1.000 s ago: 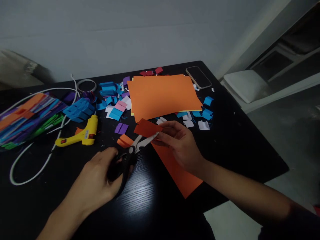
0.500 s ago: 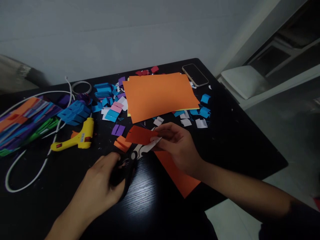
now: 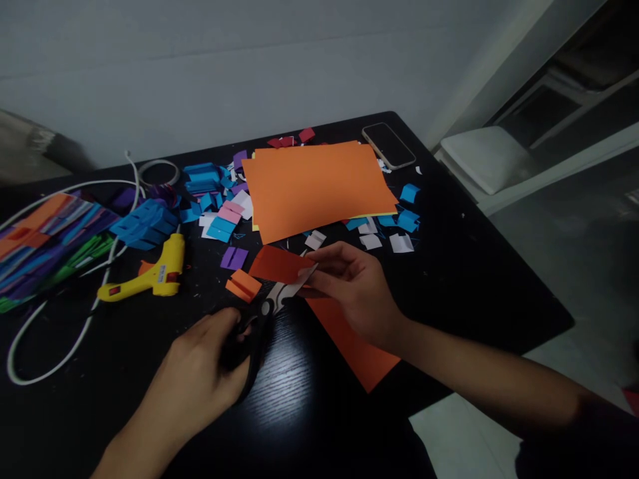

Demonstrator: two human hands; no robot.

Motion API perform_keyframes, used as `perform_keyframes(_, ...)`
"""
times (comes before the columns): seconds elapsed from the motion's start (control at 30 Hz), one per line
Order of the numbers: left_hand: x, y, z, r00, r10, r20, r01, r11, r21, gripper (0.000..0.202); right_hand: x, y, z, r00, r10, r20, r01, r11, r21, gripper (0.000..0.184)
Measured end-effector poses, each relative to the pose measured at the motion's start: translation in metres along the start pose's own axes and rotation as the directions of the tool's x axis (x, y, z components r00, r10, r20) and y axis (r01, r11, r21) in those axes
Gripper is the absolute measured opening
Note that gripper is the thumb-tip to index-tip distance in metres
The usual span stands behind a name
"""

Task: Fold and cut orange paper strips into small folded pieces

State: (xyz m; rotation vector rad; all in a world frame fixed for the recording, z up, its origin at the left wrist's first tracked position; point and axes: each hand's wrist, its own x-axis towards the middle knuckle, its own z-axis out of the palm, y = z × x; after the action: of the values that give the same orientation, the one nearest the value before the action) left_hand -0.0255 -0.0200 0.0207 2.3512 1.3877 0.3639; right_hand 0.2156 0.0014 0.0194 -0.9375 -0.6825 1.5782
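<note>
My left hand (image 3: 204,366) is wrapped round the black handles of a pair of scissors (image 3: 268,307), whose blades point up and right. Between my right hand's (image 3: 357,289) thumb and fingers is a small orange-red piece of paper (image 3: 277,264). One scissor blade crosses in front of this piece near my right fingertips; my fingers hide part of its edge. Under my right hand a larger orange sheet (image 3: 359,349) lies on the table. Close to the blades lie a notched orange piece (image 3: 243,285) and a purple piece (image 3: 234,258).
A stack of orange sheets (image 3: 319,189) lies at the back, with blue and white paper scraps (image 3: 402,243) round it. A phone (image 3: 389,146) rests at the far corner. To the left are a yellow glue gun (image 3: 167,269), a white cable (image 3: 90,326) and bundled coloured strips (image 3: 54,229).
The scissor blades look a little more open against the orange-red piece, which stays in my right hand. The view has shifted slightly; both hands hold nearly the same place.
</note>
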Motion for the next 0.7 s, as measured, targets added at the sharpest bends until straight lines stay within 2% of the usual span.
perform_keyframes(0.47,0.0031,0.0056,-0.0025,0.998,0.039,-0.053,-0.040,0.999,-0.019,0.017,0.0006,-0.0010,0.0009,1.000,0.003,-0.009,-0.002,1.000,0.011,0.025)
perform_keyframes(0.7,0.0012,0.0061,-0.0024,0.999,0.006,-0.042,-0.008,0.999,-0.032,0.020,0.0014,0.0000,0.0005,1.000,0.012,-0.022,-0.012,1.000,0.003,0.025)
